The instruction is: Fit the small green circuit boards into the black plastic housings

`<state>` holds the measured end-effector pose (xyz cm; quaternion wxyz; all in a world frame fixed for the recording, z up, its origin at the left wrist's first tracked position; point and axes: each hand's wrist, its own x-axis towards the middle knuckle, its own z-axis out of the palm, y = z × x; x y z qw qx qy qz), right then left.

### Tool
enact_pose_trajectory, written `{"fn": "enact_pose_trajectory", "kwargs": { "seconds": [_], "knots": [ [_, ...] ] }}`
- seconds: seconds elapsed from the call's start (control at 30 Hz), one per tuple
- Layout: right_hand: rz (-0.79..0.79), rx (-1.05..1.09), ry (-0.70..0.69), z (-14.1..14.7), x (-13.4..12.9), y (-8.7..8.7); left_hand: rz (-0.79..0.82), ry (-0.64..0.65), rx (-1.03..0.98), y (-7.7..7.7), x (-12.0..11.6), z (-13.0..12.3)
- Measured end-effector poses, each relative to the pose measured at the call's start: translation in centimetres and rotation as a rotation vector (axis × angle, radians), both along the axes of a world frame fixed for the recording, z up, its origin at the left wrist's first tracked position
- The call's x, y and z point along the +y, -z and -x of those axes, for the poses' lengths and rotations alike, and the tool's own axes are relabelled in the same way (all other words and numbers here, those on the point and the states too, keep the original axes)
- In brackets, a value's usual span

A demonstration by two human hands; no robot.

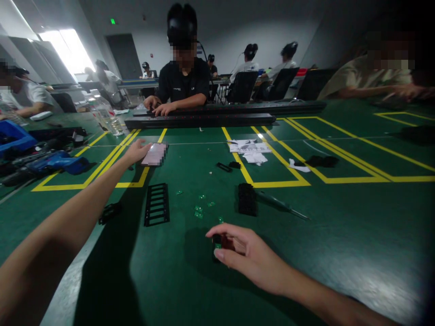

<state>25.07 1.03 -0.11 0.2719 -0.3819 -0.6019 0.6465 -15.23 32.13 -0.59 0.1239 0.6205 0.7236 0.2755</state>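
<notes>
My left hand (135, 151) stretches far forward, its fingers reaching the left edge of a flat, pinkish rectangular object (154, 154), partly pixelated, that looks like a phone. In front of me my right hand (243, 249) pinches a small black plastic part (216, 258) with a green piece (218, 243) on it, between thumb and fingers. Just beyond lie several small green circuit boards (199, 211). A black slotted frame (157, 204) rests left of them. On their right are a stack of black parts (247, 199) and a screwdriver (280, 203).
Long black bars (200, 121) cross the table's far side, where a person in black (183, 86) works. Paper scraps (251, 149) and black pieces (321, 161) lie mid-table. Bottles (107, 115), a blue tool (68, 162) and a blue bin (15, 138) stand left.
</notes>
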Motion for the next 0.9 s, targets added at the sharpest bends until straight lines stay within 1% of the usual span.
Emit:
{"fn": "enact_pose_trajectory", "kwargs": {
  "seconds": [0.13,0.2,0.27,0.4,0.47,0.5,0.53,0.57,0.6,0.73,0.8,0.9],
  "knots": [
    [0.007,-0.005,-0.005,0.0,0.0,-0.1,-0.121,0.016,0.04,-1.4,-2.8,-0.7],
    [0.017,-0.005,-0.009,0.1,-0.1,-0.2,-0.197,0.038,0.056,-2.2,-4.9,-1.5],
    [0.016,-0.002,-0.011,0.1,-0.1,-0.2,-0.261,0.079,0.062,-2.8,-7.6,-2.8],
    [-0.015,-0.015,-0.012,0.1,-0.2,-0.1,-0.363,0.181,0.078,-3.2,-13.2,-5.2],
    [-0.027,-0.024,-0.023,0.1,-0.3,-0.1,-0.417,0.264,0.137,-3.2,-14.8,-5.7],
    [-0.033,-0.028,-0.024,0.1,-0.3,-0.1,-0.404,0.269,0.174,-3.2,-15.1,-5.6],
    [-0.039,-0.034,-0.024,0.2,-0.3,-0.1,-0.349,0.264,0.219,-3.2,-14.9,-5.3],
    [-0.044,-0.038,-0.022,0.2,-0.4,-0.1,-0.267,0.239,0.271,-3.3,-14.3,-4.9],
    [-0.048,-0.046,-0.02,0.2,-0.4,-0.1,-0.219,0.223,0.288,-3.3,-13.4,-4.3],
    [-0.036,-0.05,-0.013,0.4,-0.5,-0.3,-0.058,0.112,0.315,-3.3,-8.4,-2.5],
    [-0.027,-0.051,-0.013,0.4,-0.4,-0.2,0.031,0.057,0.327,-2.9,-6.1,-2.5],
    [-0.028,-0.057,-0.012,0.3,-0.3,0.0,0.147,0.019,0.359,-2.2,-3.5,-3.8]
  ]
}}
